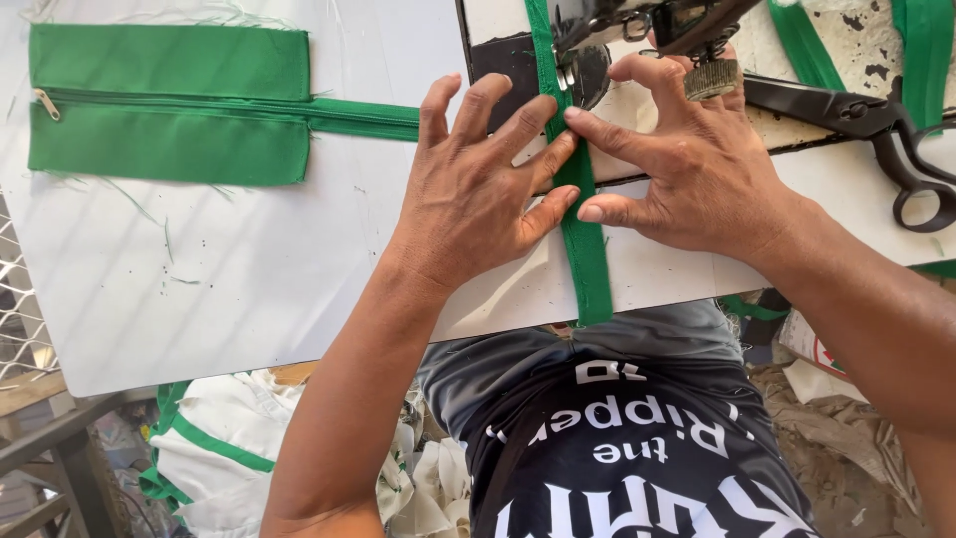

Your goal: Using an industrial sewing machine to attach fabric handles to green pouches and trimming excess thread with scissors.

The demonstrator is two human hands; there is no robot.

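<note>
white counter (249,259), speckled, thread scraps; sewing machine (647,25) at far edge, black shears (876,130) to the right, green zippered panel (169,105) far left. left hand (473,194) flat, fingers spread, pressing down. right hand (687,174) flat, fingertips (573,115) on strip. green fabric strip (588,249) runs between both hands, from machine to near counter edge; neither hand grips it.

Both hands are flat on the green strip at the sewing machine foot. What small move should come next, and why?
Probably ease the green strip a little further away, toward the presser foot. The left hand and right hand both press flat on it from either side, fingers meeting at the strip just short of the foot, and the strip already runs straight under it, so it looks lined up for feeding.
</note>
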